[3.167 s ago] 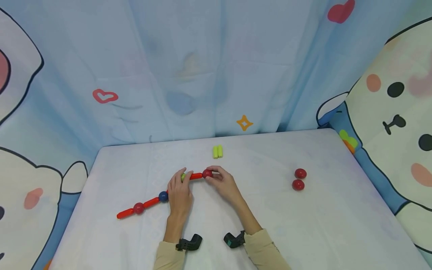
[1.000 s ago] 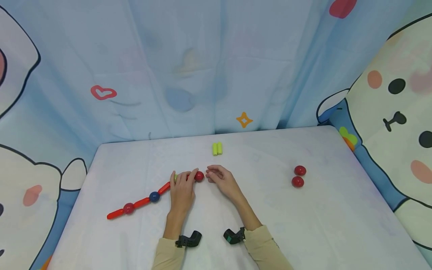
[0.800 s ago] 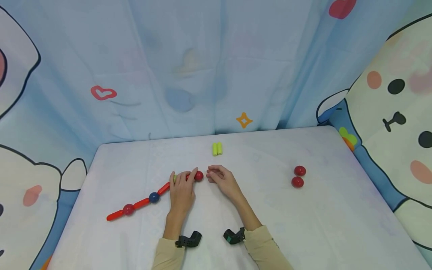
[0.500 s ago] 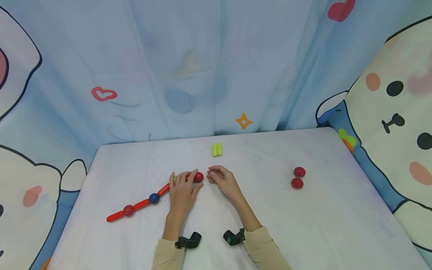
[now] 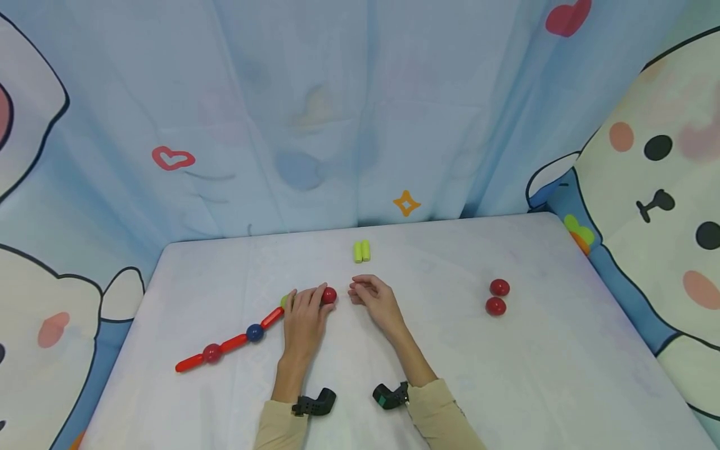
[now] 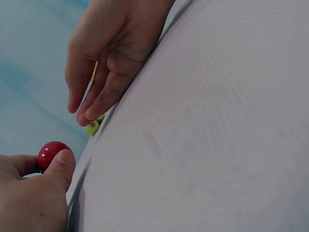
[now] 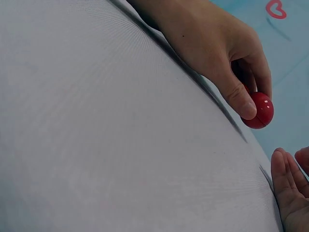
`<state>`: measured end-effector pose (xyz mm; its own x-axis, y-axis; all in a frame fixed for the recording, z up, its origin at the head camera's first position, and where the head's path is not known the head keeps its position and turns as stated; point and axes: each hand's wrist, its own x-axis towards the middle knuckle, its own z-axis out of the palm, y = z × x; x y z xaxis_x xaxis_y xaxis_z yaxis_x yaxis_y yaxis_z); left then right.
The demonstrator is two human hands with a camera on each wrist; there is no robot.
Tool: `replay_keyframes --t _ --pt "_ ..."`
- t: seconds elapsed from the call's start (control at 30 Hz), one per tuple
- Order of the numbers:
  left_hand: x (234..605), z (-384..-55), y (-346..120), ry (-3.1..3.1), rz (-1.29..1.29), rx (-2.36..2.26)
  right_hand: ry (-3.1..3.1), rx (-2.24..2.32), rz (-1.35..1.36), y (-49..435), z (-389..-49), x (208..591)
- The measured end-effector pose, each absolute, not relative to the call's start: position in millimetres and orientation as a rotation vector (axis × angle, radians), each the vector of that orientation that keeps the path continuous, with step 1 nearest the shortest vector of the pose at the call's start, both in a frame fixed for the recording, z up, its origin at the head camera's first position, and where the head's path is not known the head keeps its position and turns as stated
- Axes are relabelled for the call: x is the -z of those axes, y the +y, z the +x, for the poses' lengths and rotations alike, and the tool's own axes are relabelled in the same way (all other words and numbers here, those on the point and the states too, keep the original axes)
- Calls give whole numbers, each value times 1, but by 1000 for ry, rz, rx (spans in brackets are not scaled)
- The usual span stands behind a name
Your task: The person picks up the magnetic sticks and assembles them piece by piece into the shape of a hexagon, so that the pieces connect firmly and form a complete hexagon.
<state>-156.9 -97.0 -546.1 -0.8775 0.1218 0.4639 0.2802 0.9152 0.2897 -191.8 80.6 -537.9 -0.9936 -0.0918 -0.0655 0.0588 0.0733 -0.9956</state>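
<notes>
A chain of red sticks (image 5: 234,343) and balls lies slanting across the table, with a red ball (image 5: 212,353), a blue ball (image 5: 255,332) and a green ball (image 5: 284,301) along it. My left hand (image 5: 304,319) covers its right part and pinches the red end ball (image 5: 329,295) between thumb and finger, as the right wrist view confirms, where the same end ball (image 7: 263,111) shows beside the thumb. A short way right of that ball is my right hand (image 5: 377,305), fingers loosely bent and nothing in them; in the left wrist view this hand (image 6: 113,58) hangs above the cloth.
Two yellow-green cylinders (image 5: 362,251) stand side by side at the back middle of the white-covered table (image 5: 562,375). On the right lie two loose red balls (image 5: 497,297). A blue printed curtain (image 5: 337,125) hangs behind the table's back edge.
The right hand has let go of the red end ball and drawn slightly right. The chain has shifted left with the left hand, whose thumb has come out to the end ball.
</notes>
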Motion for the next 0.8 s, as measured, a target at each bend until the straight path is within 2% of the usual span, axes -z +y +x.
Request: replay_keyframes --t 0.47,0.8 --pt "547 -156 -100 -2586 -297 553 2533 1910 35 87 -210 535" --pt "547 -160 -100 -2575 -166 591 2900 1184 -232 96 -243 519"
